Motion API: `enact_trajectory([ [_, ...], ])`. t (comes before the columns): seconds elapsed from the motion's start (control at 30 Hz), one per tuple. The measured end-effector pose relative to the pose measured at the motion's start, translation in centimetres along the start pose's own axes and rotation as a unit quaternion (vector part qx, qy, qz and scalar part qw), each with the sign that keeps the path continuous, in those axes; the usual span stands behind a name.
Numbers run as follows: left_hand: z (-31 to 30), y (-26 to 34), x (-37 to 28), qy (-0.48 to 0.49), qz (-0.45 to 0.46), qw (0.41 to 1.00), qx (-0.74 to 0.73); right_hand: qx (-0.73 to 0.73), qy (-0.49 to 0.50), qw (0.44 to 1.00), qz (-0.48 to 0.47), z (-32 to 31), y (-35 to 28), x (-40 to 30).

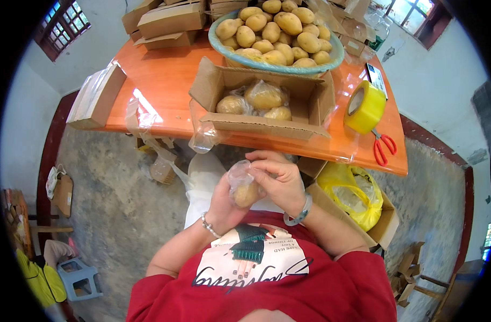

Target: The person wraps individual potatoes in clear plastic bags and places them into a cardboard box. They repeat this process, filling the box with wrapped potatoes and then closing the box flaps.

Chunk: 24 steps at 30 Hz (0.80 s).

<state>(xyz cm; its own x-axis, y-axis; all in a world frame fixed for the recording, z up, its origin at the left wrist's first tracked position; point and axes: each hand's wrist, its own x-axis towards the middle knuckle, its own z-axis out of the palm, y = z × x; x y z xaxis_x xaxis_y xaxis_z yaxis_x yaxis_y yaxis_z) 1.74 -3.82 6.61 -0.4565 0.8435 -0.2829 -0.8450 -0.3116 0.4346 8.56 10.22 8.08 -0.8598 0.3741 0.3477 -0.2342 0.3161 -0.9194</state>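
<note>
In front of my body, below the table edge, my left hand cradles a potato inside a clear plastic bag. The fingers of my right hand pinch the bag's plastic at the top of the potato. Just beyond my hands, an open cardboard box sits near the table's front edge. Inside it, several plastic-wrapped potatoes lie in the left and middle part. Behind the box, a large light-blue basin is heaped with bare potatoes.
The orange table holds a yellow tape roll, red-handled scissors, stacked flat cardboard and cartons. Clear film hangs over its front edge. A yellow bag lines a carton at lower right; a blue stool stands left.
</note>
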Motion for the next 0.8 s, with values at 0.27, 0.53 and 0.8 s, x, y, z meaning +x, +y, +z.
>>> enact_trajectory([
  [0.27,-1.2,0.2,0.0,-0.095,-0.004,0.991,0.099,-0.012,-0.008,0.995,0.100,-1.3,-3.7,2.0],
  [0.53,-1.6,1.5,0.1,-0.144,0.095,0.905,0.388,0.115,-0.053,0.983,0.136,-0.5,-4.1,3.2],
  [0.8,-1.5,1.5,0.5,0.000,0.324,0.634,0.702,-0.003,-0.124,0.977,-0.173,1.8,-4.9,4.7],
])
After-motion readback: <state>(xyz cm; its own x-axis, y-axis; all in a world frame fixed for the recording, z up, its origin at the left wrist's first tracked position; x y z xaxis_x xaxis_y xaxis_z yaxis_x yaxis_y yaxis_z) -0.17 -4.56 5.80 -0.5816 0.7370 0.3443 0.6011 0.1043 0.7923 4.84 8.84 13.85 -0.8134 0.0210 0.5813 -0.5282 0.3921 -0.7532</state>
